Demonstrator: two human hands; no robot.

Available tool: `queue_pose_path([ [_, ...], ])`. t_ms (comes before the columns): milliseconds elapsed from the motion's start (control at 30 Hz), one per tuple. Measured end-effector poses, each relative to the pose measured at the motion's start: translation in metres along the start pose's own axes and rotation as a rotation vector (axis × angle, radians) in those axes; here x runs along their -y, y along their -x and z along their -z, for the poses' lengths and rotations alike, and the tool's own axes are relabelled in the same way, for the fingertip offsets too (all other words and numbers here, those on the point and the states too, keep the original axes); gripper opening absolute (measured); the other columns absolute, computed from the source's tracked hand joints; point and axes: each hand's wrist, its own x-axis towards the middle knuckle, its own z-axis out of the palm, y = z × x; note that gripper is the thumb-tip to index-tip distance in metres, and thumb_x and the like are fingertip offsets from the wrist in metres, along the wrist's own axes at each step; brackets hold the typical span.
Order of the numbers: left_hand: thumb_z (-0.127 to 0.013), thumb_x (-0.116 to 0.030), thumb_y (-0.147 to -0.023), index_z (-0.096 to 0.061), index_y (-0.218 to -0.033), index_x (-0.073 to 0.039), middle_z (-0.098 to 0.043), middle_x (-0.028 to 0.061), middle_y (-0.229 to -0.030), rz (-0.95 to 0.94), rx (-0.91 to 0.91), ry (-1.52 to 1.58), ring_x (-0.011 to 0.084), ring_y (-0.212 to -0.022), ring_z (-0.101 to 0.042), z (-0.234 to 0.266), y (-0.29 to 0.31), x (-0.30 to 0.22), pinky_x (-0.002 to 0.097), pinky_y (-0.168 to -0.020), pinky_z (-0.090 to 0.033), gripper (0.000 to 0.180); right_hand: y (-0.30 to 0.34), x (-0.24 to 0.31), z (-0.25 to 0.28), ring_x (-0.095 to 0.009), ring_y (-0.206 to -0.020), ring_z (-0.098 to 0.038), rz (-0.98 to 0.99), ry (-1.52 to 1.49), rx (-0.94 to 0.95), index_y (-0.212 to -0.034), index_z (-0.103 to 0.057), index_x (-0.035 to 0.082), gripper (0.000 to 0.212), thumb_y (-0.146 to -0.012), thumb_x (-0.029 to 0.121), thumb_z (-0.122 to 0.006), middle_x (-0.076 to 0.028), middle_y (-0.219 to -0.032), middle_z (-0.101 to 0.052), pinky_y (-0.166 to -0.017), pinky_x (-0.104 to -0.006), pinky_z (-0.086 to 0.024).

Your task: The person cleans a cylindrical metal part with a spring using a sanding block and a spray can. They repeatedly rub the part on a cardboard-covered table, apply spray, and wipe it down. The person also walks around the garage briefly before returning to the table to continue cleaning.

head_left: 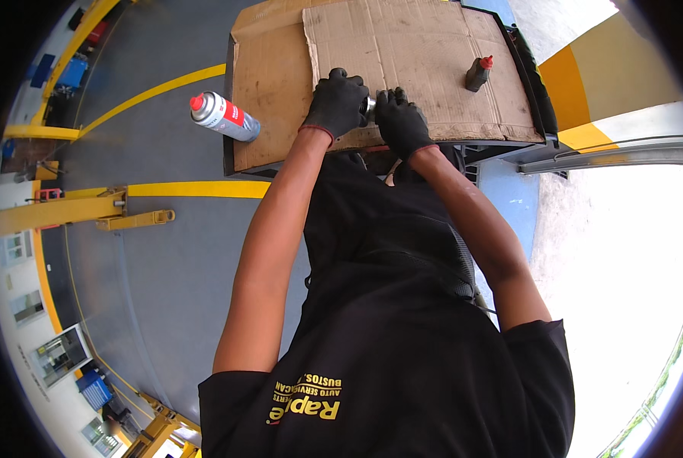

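Observation:
Both my hands wear black gloves and meet over the near part of a cardboard-covered work table (425,46). My left hand (337,104) has its fingers curled round one side of a small, shiny, round metal part (369,109). The other side of that part is gripped by my right hand (402,124), fingers bent over it. Only a narrow strip of the metal shows between the gloves, so its exact kind is hidden. To the left of my left hand, a silver and red spray can (225,116) with a red cap stands near the table's left edge.
A small dark bottle (477,75) with a red tip stands on the cardboard at the right. A yellow and white pillar (586,84) rises beyond the table's right side. Yellow lift arms (67,216) stretch over the grey floor (181,252) at the left.

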Motion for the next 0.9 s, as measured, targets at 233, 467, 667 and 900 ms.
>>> queue_pose_path([
  [233,-0.084,-0.023,-0.067,-0.073,-0.1,-0.018,-0.068,-0.002,-0.108,0.01,-0.02,0.015,0.0303,-0.118,-0.056,-0.005,-0.002,-0.002,0.0452,-0.092,-0.055,0.036,0.011,-0.01,-0.015,-0.042,-0.116,-0.061,0.127,0.135,-0.221,-0.123,-0.054,-0.009,0.039,-0.092,0.015,-0.054,-0.031,-0.122,-0.061,-0.086,-0.0514,-0.051],
  [467,-0.085,-0.024,-0.066,-0.073,-0.101,-0.018,-0.068,-0.0022,-0.108,-0.006,-0.056,0.028,0.0305,-0.119,-0.056,-0.009,-0.001,0.003,0.0461,-0.094,-0.054,0.038,0.029,0.013,-0.012,-0.043,-0.128,-0.054,0.099,0.162,-0.168,-0.133,-0.049,-0.01,0.048,-0.092,0.015,-0.055,-0.027,-0.125,-0.06,-0.089,-0.0584,-0.049],
  [667,-0.084,-0.022,-0.069,-0.073,-0.096,-0.016,-0.068,-0.0013,-0.109,-0.03,-0.112,0.01,0.0303,-0.12,-0.057,-0.009,0.004,-0.002,0.0464,-0.092,-0.054,0.03,0.02,0.007,-0.016,-0.043,-0.13,-0.053,0.084,0.166,-0.146,-0.128,-0.052,-0.006,0.046,-0.091,0.019,-0.061,-0.026,-0.129,-0.061,-0.083,-0.0599,-0.051],
  [900,-0.087,-0.024,-0.066,-0.072,-0.108,-0.019,-0.068,-0.0022,-0.112,-0.013,-0.056,-0.004,0.031,-0.12,-0.057,-0.001,0.005,-0.006,0.0456,-0.096,-0.054,0.044,0.012,-0.008,-0.012,-0.041,-0.13,-0.053,0.013,0.179,-0.018,-0.133,-0.051,-0.006,0.048,-0.092,0.018,-0.057,-0.025,-0.132,-0.06,-0.083,-0.0615,-0.048],
])
